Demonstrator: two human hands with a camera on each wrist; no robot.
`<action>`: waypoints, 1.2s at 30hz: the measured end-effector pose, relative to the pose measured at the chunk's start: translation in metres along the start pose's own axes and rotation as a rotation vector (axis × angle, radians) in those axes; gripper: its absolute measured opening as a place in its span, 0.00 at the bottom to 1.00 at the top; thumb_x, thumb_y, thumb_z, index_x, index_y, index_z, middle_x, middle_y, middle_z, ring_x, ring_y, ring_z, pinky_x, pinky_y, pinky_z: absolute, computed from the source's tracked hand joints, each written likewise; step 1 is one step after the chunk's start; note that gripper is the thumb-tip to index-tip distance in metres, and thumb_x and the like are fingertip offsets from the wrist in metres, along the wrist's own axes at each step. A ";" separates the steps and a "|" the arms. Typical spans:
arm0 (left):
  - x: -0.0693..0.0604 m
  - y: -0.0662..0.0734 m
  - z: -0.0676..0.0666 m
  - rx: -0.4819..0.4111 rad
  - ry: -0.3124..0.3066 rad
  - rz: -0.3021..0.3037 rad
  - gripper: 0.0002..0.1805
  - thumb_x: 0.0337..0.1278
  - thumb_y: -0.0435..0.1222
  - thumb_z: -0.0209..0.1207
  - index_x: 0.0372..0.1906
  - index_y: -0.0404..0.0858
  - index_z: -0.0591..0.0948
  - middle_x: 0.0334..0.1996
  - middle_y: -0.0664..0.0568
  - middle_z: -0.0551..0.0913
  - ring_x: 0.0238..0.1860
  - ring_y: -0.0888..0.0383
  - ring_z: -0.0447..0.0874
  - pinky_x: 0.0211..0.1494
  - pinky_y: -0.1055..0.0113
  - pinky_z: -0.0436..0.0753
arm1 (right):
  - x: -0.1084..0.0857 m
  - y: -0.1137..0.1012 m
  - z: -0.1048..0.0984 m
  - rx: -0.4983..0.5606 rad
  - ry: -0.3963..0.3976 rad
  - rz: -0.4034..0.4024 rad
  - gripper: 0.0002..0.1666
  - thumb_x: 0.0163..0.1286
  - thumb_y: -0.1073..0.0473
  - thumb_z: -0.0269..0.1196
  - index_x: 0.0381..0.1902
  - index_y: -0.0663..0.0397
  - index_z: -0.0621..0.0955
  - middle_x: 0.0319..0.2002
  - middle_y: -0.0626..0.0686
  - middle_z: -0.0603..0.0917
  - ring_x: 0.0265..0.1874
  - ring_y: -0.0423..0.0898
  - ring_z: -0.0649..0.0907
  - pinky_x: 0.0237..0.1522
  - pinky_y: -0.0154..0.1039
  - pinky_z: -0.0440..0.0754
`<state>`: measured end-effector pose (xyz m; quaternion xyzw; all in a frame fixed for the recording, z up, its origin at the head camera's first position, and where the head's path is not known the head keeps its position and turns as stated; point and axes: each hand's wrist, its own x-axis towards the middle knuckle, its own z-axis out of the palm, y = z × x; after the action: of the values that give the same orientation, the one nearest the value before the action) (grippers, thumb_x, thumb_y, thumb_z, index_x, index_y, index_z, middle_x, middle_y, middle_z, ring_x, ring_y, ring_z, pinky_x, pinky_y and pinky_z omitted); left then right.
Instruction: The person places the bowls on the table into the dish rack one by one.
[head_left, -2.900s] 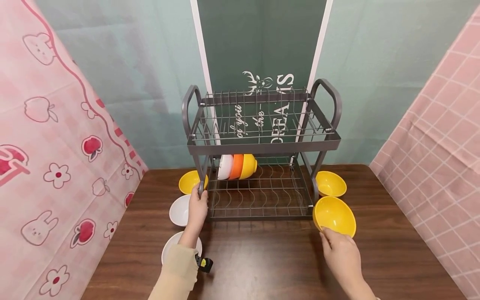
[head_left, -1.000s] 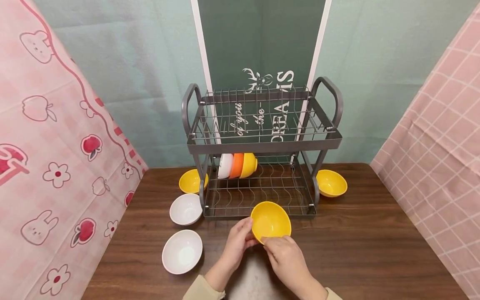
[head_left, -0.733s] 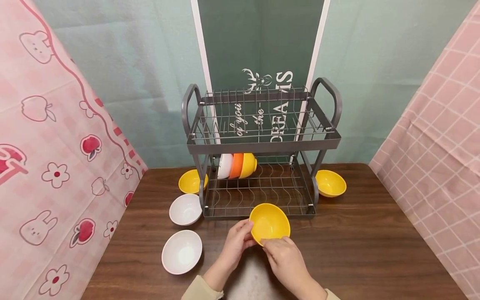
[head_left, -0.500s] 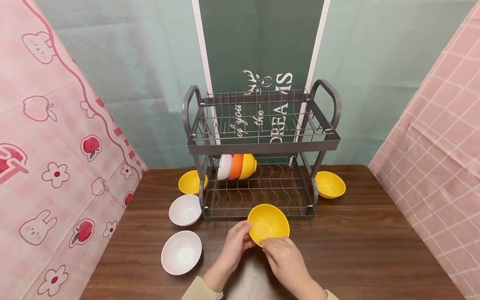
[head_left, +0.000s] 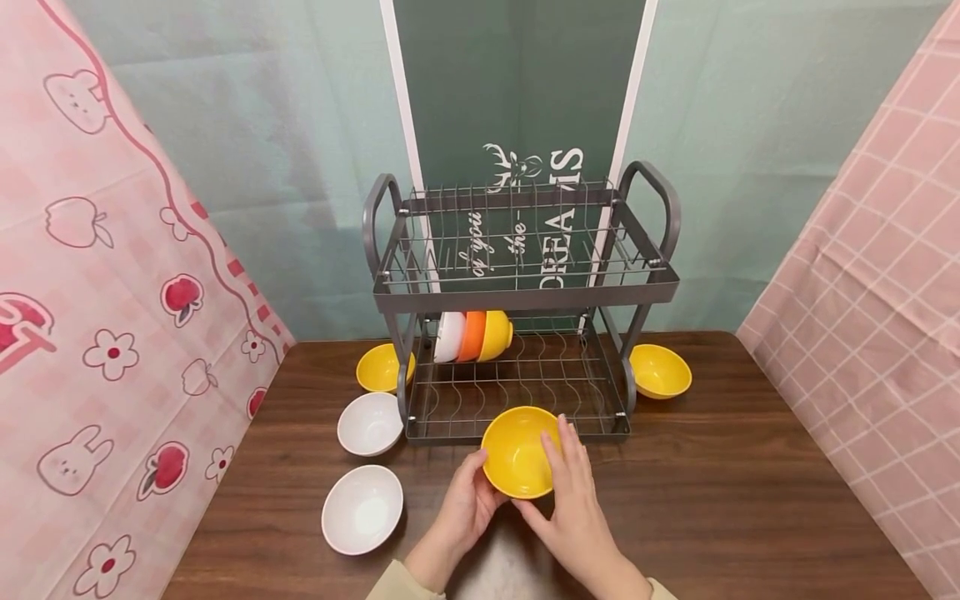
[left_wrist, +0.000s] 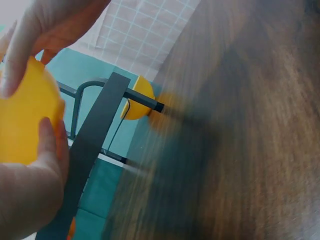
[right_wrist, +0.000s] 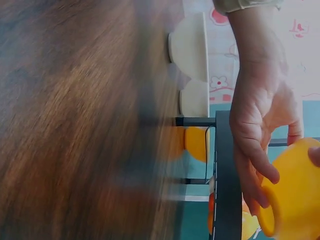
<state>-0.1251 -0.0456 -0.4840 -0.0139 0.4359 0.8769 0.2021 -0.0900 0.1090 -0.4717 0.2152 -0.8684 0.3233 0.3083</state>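
Note:
In the head view, the left hand (head_left: 467,506) grips a yellow bowl (head_left: 517,454) from its left side, thumb at the rim and other fingers partly hidden beneath. The right hand (head_left: 576,517) is at the bowl's right side with fingers straight and spread, the fingertips overlapping the rim; whether they press on it is unclear. This bowl is held in front of the dark two-tier rack (head_left: 525,297), its inside tilted toward the camera. It also shows in the left wrist view as a blurred yellow shape (left_wrist: 20,115) and in the right wrist view as a yellow bowl (right_wrist: 297,195).
White, orange and yellow bowls (head_left: 495,336) stand on edge in the rack's lower tier. Left of the rack are a yellow bowl (head_left: 377,367) and two white bowls (head_left: 370,424). Another yellow bowl (head_left: 660,372) sits to its right on the wooden table (head_left: 750,500).
The left hand has left the rack's side and holds the yellow bowl, brought over from the right. Since half a second ago, the right fingers have straightened and moved up the bowl's right side.

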 end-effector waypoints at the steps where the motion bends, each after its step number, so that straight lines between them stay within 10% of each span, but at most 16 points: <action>1: -0.001 0.000 -0.001 -0.020 -0.016 -0.010 0.23 0.68 0.41 0.35 0.60 0.34 0.65 0.43 0.58 0.81 0.42 0.66 0.82 0.46 0.71 0.80 | 0.000 -0.001 0.000 0.018 0.002 0.024 0.50 0.62 0.34 0.51 0.68 0.65 0.56 0.71 0.67 0.50 0.72 0.51 0.49 0.71 0.27 0.37; 10: -0.004 -0.001 -0.004 -0.121 -0.098 -0.094 0.22 0.69 0.43 0.34 0.61 0.37 0.64 0.45 0.59 0.82 0.47 0.66 0.81 0.51 0.72 0.80 | -0.001 -0.005 0.002 0.209 -0.018 0.189 0.72 0.43 0.54 0.76 0.71 0.65 0.38 0.71 0.65 0.45 0.69 0.41 0.51 0.64 0.15 0.42; 19: -0.003 -0.002 -0.005 -0.142 -0.114 -0.133 0.28 0.71 0.46 0.34 0.67 0.33 0.56 0.48 0.56 0.81 0.48 0.64 0.81 0.52 0.71 0.79 | 0.001 -0.002 0.006 0.301 -0.002 0.230 0.73 0.38 0.64 0.76 0.70 0.67 0.38 0.69 0.70 0.48 0.68 0.28 0.47 0.63 0.13 0.43; 31: 0.002 0.005 -0.005 -0.094 -0.225 -0.141 0.28 0.73 0.46 0.28 0.69 0.34 0.48 0.49 0.56 0.77 0.44 0.64 0.80 0.48 0.74 0.80 | 0.016 -0.001 -0.001 0.323 -0.048 0.401 0.73 0.36 0.60 0.78 0.72 0.56 0.44 0.69 0.64 0.55 0.64 0.57 0.61 0.60 0.10 0.46; 36: 0.006 0.010 -0.006 -0.026 -0.241 -0.094 0.29 0.73 0.47 0.28 0.70 0.34 0.47 0.50 0.59 0.76 0.46 0.65 0.79 0.50 0.73 0.79 | 0.027 0.001 -0.005 0.307 -0.108 0.480 0.69 0.37 0.54 0.78 0.72 0.53 0.48 0.69 0.58 0.58 0.64 0.55 0.64 0.68 0.37 0.62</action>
<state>-0.1349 -0.0535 -0.4811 0.0687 0.3961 0.8673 0.2936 -0.1077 0.1091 -0.4510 0.0647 -0.8505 0.5028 0.1401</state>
